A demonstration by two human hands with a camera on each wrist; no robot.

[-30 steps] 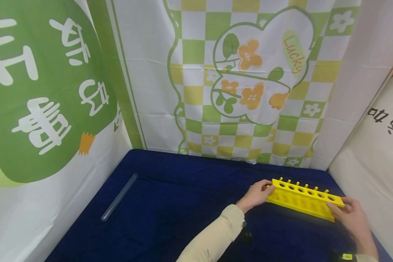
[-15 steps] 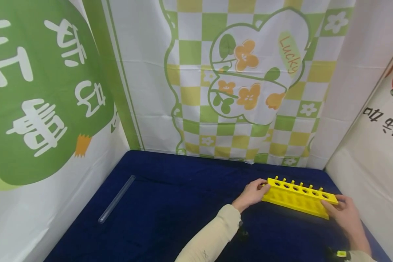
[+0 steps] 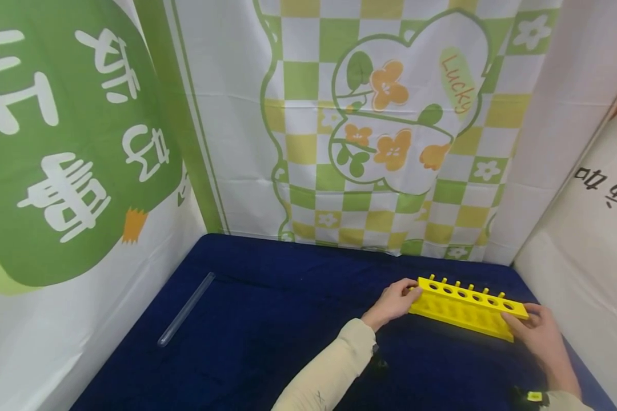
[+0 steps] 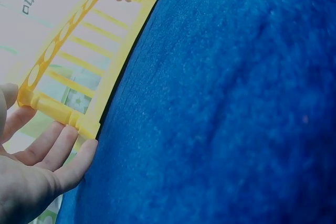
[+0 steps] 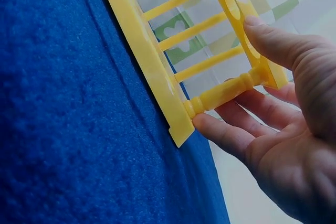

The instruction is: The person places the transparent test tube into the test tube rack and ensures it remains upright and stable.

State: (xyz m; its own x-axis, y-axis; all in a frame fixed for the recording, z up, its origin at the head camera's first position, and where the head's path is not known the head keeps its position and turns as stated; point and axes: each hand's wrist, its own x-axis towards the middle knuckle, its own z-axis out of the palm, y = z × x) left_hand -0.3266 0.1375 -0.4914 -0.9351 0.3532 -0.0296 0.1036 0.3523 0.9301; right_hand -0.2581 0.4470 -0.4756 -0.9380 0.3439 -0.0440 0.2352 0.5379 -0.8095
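A yellow test tube rack [image 3: 468,308] stands upright at the right of the dark blue table, its row of round holes on top and thin pegs behind. My left hand [image 3: 393,301] grips its left end. In the left wrist view, that hand's fingers [image 4: 58,148] lie along the end post, thumb near the top bar. At the opposite end, my right hand [image 3: 542,337] holds the rack, thumb [image 5: 273,40] on the top bar and fingers around the post. The rack's base [image 5: 152,72] lies along the blue cloth. No tube shows in the holes.
A clear glass test tube [image 3: 187,310] lies on the left part of the blue tablecloth [image 3: 288,285]. Printed fabric walls enclose the table: a checkered back curtain [image 3: 385,125], a left panel [image 3: 133,297] and a right panel [image 3: 591,251] close to my right hand.
The rack has shifted slightly to the left across the table, both hands keeping their hold on its ends. The glass tube has stayed in place; the head view has swayed a little.
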